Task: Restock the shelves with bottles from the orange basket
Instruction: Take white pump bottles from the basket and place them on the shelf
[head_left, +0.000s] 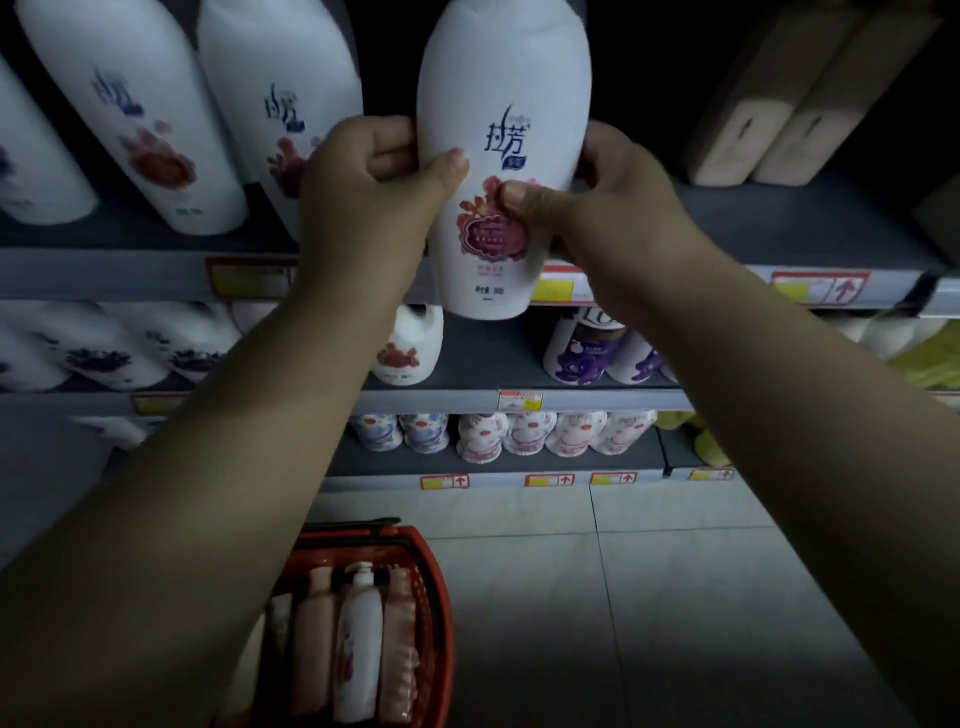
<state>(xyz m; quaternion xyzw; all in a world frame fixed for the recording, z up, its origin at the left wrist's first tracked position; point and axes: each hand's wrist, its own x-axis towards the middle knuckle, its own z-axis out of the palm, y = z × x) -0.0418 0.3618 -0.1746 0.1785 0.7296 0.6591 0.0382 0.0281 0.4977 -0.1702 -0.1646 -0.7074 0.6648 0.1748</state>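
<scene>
A tall white bottle (501, 93) with a pink flower label is held upright in front of the upper shelf (810, 228). My left hand (363, 182) grips its left side, thumb across the front. My right hand (592, 208) grips its right side, thumb pressed on the label. The bottle's base hangs just below the shelf's front edge. On the floor below, the orange basket (434, 566) holds several pink and white bottles (358, 644) lying side by side; my left forearm covers its left part.
Two similar white bottles (280, 98) stand on the upper shelf to the left. Tan boxes (779, 104) stand at the right of that shelf, with bare shelf between. Lower shelves (467, 400) carry smaller bottles. Grey tiled floor (675, 597) lies to the right of the basket.
</scene>
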